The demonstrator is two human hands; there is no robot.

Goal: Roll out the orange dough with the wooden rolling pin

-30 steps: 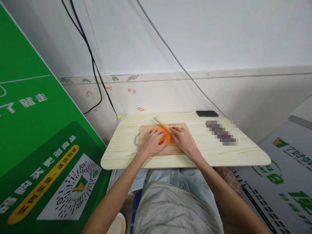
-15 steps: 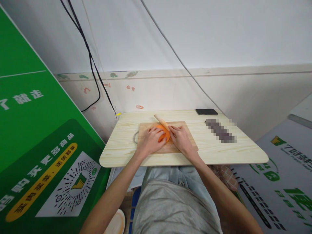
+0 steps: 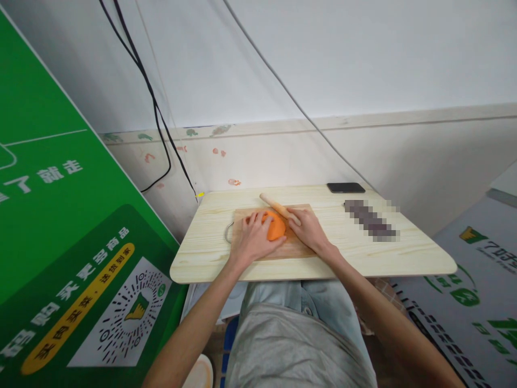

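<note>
A round, flat piece of orange dough (image 3: 276, 228) lies on a wooden cutting board (image 3: 301, 247). Over its left side is my left hand (image 3: 256, 237), fingers at the far left edge and thumb along the near edge, gripping it. My right hand (image 3: 307, 229) is closed on the near end of a slim wooden rolling pin (image 3: 274, 205). The pin slants away to the far left, its far end past the board's back edge, and runs along the dough's far right side. Whether the pin touches the dough is hard to tell.
The board's metal handle (image 3: 228, 233) sticks out at its left. A black phone (image 3: 346, 187) lies at the back right of the pale wooden table (image 3: 412, 258), with a blurred-out dark object (image 3: 370, 220) in front of it. A green printed panel (image 3: 109, 231) stands at the left.
My right hand and the rolling pin have shifted right and slightly nearer, so more of the dough shows. My left hand keeps its hold on the dough. The camera view has moved slightly.
</note>
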